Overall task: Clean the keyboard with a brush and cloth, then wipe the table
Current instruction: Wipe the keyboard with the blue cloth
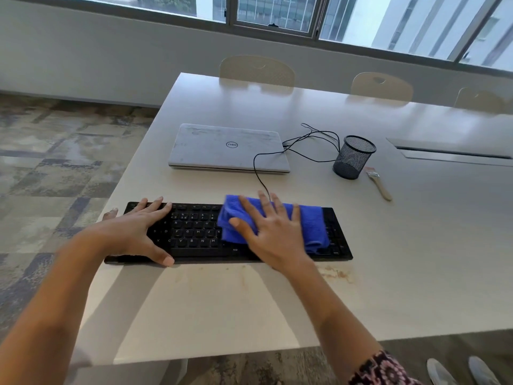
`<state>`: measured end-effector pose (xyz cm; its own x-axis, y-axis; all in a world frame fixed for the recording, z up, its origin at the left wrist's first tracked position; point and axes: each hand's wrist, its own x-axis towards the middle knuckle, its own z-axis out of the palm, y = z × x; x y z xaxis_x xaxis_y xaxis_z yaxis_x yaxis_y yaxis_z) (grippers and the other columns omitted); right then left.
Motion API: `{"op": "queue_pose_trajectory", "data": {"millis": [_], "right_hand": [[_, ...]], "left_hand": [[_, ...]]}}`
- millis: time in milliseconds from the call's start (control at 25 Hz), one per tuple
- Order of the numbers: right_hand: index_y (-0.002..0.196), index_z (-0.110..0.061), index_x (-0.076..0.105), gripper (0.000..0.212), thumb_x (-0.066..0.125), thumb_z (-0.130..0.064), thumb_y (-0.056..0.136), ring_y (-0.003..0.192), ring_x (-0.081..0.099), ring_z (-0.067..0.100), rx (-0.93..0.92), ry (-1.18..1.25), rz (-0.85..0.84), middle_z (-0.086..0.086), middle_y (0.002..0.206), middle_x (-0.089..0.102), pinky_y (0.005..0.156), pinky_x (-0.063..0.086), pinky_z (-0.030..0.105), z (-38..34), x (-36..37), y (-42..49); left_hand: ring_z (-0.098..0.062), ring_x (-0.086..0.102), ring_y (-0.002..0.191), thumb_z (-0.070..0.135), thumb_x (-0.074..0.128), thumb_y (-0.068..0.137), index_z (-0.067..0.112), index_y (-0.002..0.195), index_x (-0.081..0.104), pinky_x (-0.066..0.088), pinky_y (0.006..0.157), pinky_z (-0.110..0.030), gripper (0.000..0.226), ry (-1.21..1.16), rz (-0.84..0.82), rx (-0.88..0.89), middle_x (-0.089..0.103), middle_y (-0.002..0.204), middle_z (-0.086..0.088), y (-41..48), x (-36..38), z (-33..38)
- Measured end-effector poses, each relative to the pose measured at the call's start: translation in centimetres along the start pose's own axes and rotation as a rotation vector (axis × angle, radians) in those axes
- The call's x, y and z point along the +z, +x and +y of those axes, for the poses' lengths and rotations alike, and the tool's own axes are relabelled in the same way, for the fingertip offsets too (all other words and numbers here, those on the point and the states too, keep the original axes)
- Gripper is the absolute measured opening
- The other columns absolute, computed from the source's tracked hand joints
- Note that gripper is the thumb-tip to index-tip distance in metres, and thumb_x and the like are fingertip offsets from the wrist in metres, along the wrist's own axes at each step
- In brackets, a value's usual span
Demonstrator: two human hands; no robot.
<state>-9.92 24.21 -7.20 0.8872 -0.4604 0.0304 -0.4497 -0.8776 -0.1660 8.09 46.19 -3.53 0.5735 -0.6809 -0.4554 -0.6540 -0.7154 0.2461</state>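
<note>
Nearest, the pale counter [222,315] shows brownish smears [336,275] just in front of the black keyboard [194,237]. The left hand [133,232] lies flat on the keyboard's left end, fingers straight and spread, apparently steadying it. The right hand [273,232], also flat with fingers splayed, presses a folded blue cloth [311,223] onto the keys right of centre. Neither hand curls round anything.

This looks like the cloth step of the keyboard cleaning, with the counter wipe not yet done. The next move likely calls for sliding the cloth along the rows under light, even pressure while the left hand stops the board skating, then taking the cloth to the smears.

Key legends read R T Y U, F G H J K and C V B N M. Farther back, the brush [380,184] lies unused beside a black mesh cup [354,158]. A black cable [259,176] runs from the keyboard toward a shut laptop [222,148] bearing the Dell logo, upside down from here.
</note>
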Motion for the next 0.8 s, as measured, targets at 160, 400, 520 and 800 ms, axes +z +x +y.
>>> {"op": "queue_pose_trajectory", "data": {"millis": [160, 400, 520, 800], "right_hand": [[0.152, -0.057, 0.008, 0.060, 0.003, -0.071, 0.093, 0.155, -0.001, 0.027, -0.222, 0.041, -0.012, -0.002, 0.169, 0.005, 0.117, -0.006, 0.068, -5.2, 1.1, -0.5], [0.151, -0.059, 0.005, 0.059, -0.001, -0.069, 0.093, 0.155, 0.008, 0.024, -0.090, -0.042, 0.076, -0.004, 0.168, 0.011, 0.121, 0.005, 0.060, 2.1, 0.6, -0.8], [0.152, -0.057, 0.002, 0.068, -0.008, -0.074, 0.087, 0.154, 0.012, 0.024, 0.027, -0.097, 0.048, -0.003, 0.168, 0.014, 0.120, 0.012, 0.058, 6.0, -0.3, 0.6], [0.156, -0.047, 0.012, 0.082, -0.010, -0.080, 0.084, 0.154, 0.015, 0.024, 0.071, -0.055, 0.138, -0.002, 0.165, 0.024, 0.122, 0.011, 0.057, 6.8, 0.3, -3.2]], "left_hand": [[-0.002, -0.019, 0.144, 0.083, 0.064, 0.035, 0.040, 0.152, -0.007, -0.005, 0.118, -0.050, 0.143, -0.034, -0.012, 0.000, -0.019, 0.156, 0.023, -0.2, 0.0, 0.0], [0.000, -0.019, 0.143, 0.089, 0.054, 0.025, 0.043, 0.151, -0.007, -0.006, 0.118, -0.051, 0.148, -0.064, -0.006, 0.020, -0.017, 0.155, 0.025, -0.3, 0.0, -0.1], [-0.001, -0.019, 0.144, 0.090, 0.052, 0.024, 0.042, 0.152, -0.007, -0.006, 0.118, -0.051, 0.148, -0.033, -0.006, 0.018, -0.016, 0.157, 0.023, -0.3, -0.1, 0.0], [0.000, -0.020, 0.143, 0.100, 0.048, 0.010, 0.041, 0.152, -0.008, -0.010, 0.117, -0.049, 0.164, -0.005, -0.045, 0.016, -0.017, 0.157, 0.021, -0.4, -0.5, 0.3]]}}
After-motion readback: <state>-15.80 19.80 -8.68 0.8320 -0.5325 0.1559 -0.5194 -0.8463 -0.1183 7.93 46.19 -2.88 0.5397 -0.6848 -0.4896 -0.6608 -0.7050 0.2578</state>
